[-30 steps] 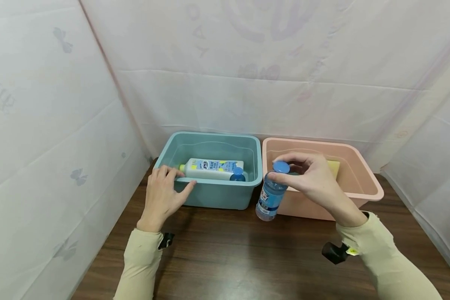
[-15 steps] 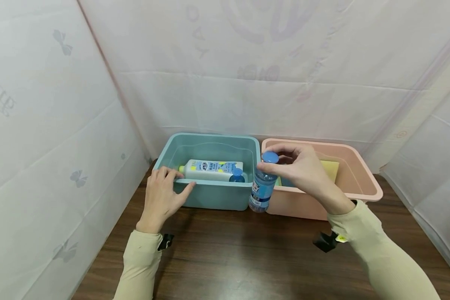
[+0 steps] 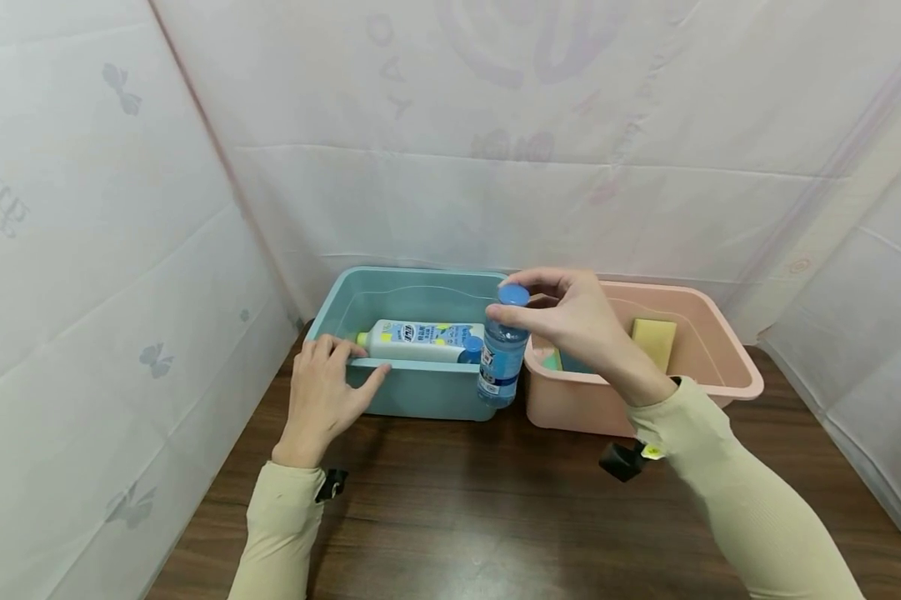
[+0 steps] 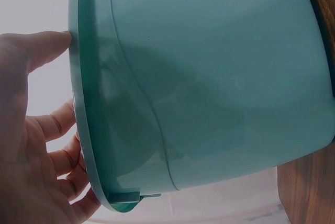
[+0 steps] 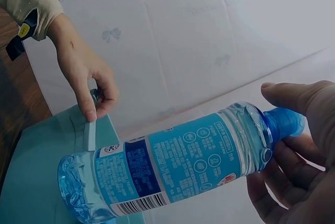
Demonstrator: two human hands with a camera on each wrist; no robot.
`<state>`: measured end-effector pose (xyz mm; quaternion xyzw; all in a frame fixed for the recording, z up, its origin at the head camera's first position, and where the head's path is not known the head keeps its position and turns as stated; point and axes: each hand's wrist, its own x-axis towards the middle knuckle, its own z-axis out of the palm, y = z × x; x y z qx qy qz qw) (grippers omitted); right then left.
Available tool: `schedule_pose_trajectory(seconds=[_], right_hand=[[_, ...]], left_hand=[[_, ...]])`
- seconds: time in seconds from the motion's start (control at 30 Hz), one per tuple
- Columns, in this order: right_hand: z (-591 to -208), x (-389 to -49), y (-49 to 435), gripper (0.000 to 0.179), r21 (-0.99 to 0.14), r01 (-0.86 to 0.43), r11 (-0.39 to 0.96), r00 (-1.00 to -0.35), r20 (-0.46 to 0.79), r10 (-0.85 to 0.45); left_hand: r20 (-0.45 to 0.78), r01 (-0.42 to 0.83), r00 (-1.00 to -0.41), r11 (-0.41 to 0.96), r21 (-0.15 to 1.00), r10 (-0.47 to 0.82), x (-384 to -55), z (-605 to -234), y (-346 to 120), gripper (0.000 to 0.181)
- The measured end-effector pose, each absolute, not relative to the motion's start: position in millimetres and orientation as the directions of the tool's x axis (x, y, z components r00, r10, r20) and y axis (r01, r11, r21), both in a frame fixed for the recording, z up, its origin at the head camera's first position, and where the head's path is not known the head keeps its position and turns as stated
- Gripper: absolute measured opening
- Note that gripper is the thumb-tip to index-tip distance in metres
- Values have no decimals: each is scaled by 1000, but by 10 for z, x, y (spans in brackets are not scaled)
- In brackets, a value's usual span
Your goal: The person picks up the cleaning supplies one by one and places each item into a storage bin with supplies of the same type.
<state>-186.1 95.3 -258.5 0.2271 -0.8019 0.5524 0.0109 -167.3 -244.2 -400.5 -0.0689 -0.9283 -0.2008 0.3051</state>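
Observation:
My right hand (image 3: pixel 581 325) pinches a clear water bottle (image 3: pixel 501 362) by its blue cap and neck. The bottle, with a blue label, hangs slightly tilted in front of the teal bin's right front corner. In the right wrist view the bottle's label (image 5: pixel 172 161) and barcode face the camera. My left hand (image 3: pixel 326 396) grips the front rim of the teal bin (image 3: pixel 420 393) near its left corner, fingertips over the edge and thumb at the rim. Inside that bin lie a white detergent bottle (image 3: pixel 423 342) with a yellow-green cap and a blue-capped bottle (image 3: pixel 470 350), partly hidden.
Right of the teal bin stands a pink bin (image 3: pixel 581 408) holding a yellow block-like item (image 3: pixel 654 340) and something blue and green, partly hidden by my right hand. Both bins stand on a dark wooden table (image 3: pixel 435 508) against white fabric walls (image 3: pixel 390 208).
My right hand has carried the water bottle left and upward, from before the pink bin to the teal bin's right front corner. My left hand has stayed on the rim.

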Motion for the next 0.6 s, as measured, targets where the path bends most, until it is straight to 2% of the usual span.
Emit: schedule_pose_trajectory(seconds=[0.6], right_hand=[[-2475, -2041, 707, 31, -867, -422, 265, -875, 313, -369]], left_hand=[[593, 251, -805, 912, 323, 12, -1684, -3995, -2426, 40]])
